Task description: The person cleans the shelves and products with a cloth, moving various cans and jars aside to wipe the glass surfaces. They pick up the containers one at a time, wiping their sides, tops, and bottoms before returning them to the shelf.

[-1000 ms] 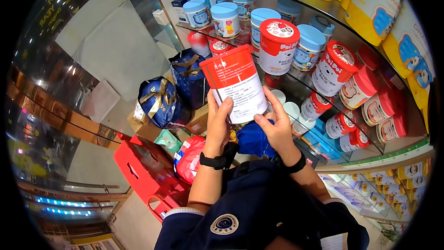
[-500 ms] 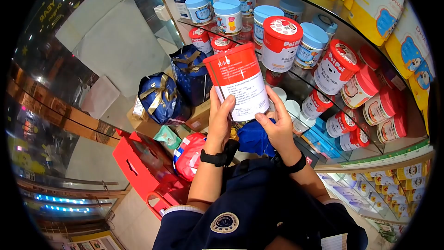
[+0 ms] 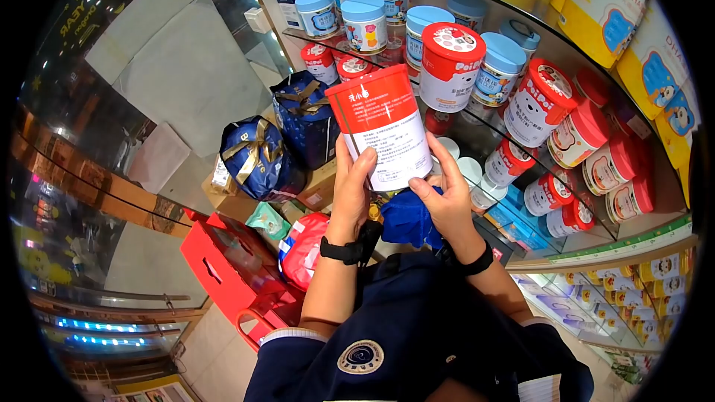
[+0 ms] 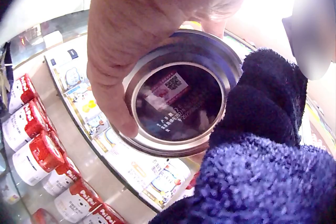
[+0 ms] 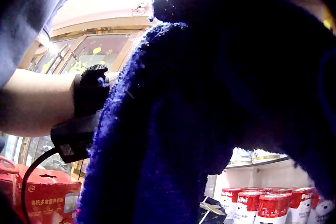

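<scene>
Both hands hold up a red and white tin [image 3: 383, 130], tilted, its back covered in small printed text. My left hand [image 3: 353, 187] grips its lower left side, thumb across the front. On the lower right side, my right hand [image 3: 449, 197] holds it with the thumb near the bottom edge. The left wrist view shows the tin's round metal base [image 4: 178, 106] with a stamped date and a small label. A fuzzy blue cloth [image 3: 411, 222] hangs below the right hand, and the same cloth [image 5: 157, 145] fills much of the right wrist view.
Glass shelves ahead and right carry matching red-lidded tins [image 3: 452, 67] and blue-lidded tins [image 3: 365, 26]. Dark blue gift bags [image 3: 261, 160] with gold ribbons stand at the left on cardboard boxes. A red carton [image 3: 231, 268] sits below them. Large yellow tins [image 3: 607, 7] line the upper right.
The head view shifts slightly. Both hands keep the tin in nearly the same place and at the same tilt.
</scene>
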Action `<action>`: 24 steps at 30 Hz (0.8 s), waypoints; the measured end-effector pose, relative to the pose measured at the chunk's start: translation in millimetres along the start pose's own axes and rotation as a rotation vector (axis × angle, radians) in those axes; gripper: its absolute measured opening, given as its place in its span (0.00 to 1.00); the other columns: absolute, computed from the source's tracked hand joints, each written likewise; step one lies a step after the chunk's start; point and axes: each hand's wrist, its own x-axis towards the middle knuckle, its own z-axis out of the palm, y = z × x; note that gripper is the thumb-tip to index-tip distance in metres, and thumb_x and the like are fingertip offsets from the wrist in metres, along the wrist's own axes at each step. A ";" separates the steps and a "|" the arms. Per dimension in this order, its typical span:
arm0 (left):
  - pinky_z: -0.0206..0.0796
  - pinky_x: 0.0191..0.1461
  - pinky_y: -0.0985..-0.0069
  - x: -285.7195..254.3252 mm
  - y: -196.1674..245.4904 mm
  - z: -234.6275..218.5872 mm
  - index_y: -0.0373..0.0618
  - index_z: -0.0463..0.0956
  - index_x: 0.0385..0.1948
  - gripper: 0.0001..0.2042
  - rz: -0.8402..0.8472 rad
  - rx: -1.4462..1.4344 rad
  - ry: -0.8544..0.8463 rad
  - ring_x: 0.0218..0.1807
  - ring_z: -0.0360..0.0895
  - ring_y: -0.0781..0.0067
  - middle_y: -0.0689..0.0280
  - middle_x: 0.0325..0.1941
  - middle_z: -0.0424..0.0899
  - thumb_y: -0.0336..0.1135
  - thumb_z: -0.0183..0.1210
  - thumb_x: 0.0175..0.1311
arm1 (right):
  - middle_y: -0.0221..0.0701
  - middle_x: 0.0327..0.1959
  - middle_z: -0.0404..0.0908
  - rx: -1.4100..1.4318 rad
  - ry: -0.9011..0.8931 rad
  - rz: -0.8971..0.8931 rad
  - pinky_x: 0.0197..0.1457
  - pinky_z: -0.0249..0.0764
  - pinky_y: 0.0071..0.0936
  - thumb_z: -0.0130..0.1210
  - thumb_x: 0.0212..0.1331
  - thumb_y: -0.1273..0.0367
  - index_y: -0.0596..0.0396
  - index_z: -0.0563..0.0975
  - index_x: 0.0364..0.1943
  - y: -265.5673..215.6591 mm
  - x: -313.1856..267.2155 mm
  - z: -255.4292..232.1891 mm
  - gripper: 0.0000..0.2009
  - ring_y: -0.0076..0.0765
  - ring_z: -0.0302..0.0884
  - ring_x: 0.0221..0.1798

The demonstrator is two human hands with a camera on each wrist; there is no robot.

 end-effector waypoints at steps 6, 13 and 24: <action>0.58 0.68 0.67 -0.3 0.8 -4.9 0.42 0.50 0.67 0.32 -0.019 -0.014 0.003 0.65 0.67 0.64 0.55 0.64 0.67 0.38 0.56 0.64 | 0.41 0.64 0.67 -0.019 0.001 0.028 0.42 0.75 0.16 0.63 0.53 0.77 0.60 0.62 0.68 2.1 0.6 2.7 0.35 0.25 0.76 0.53; 0.58 0.68 0.67 -0.2 -0.8 -11.1 0.42 0.50 0.68 0.32 0.002 -0.009 0.015 0.65 0.66 0.64 0.56 0.65 0.66 0.37 0.55 0.64 | 0.40 0.64 0.67 -0.054 -0.017 0.050 0.41 0.74 0.16 0.65 0.52 0.77 0.59 0.63 0.68 6.1 0.2 3.7 0.36 0.24 0.75 0.52; 0.55 0.70 0.67 0.9 -5.2 -16.1 0.43 0.49 0.69 0.37 -0.006 0.035 -0.007 0.67 0.65 0.64 0.57 0.67 0.65 0.43 0.59 0.60 | 0.39 0.66 0.67 -0.074 -0.029 0.130 0.41 0.74 0.15 0.65 0.50 0.77 0.59 0.63 0.67 4.8 -1.3 -0.8 0.36 0.22 0.76 0.51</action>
